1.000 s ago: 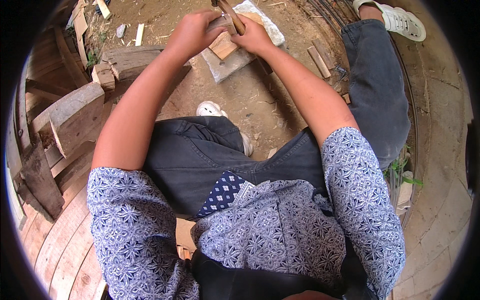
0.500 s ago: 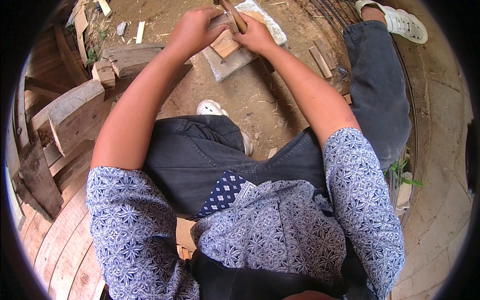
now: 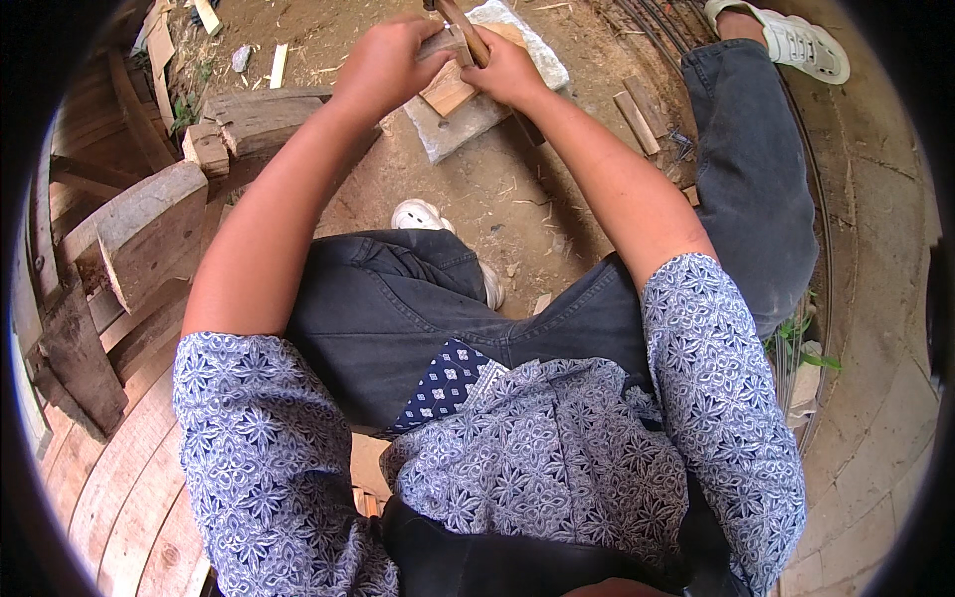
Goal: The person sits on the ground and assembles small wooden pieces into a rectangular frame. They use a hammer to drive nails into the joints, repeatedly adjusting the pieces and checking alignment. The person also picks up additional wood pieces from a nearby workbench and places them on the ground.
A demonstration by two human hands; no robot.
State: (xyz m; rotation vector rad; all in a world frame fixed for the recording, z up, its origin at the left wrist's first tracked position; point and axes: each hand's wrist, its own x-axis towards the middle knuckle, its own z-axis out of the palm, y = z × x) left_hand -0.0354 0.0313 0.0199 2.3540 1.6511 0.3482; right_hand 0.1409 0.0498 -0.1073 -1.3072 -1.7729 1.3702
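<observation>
Near the top edge, my left hand (image 3: 386, 62) is closed around a small greyish wooden block (image 3: 444, 42). My right hand (image 3: 509, 70) is closed on the wooden handle of a hammer (image 3: 466, 28), which slants up and left against the block. Its dark head is mostly cut off by the picture's edge. Beneath both hands a light brown board (image 3: 450, 94) lies on a pale, rough stone slab (image 3: 435, 137). The fingertips of both hands are partly hidden.
Rough timber offcuts (image 3: 159, 229) are piled at the left, above a slatted wooden surface (image 3: 129, 497). Two short wood strips (image 3: 637, 119) lie right of the slab. Thin dark rods (image 3: 652, 28) run along the upper right. Wood chips litter the dirt floor (image 3: 507, 214).
Almost nothing differs. Both hands keep their hold on the block and the hammer; my left arm has shifted very slightly.
</observation>
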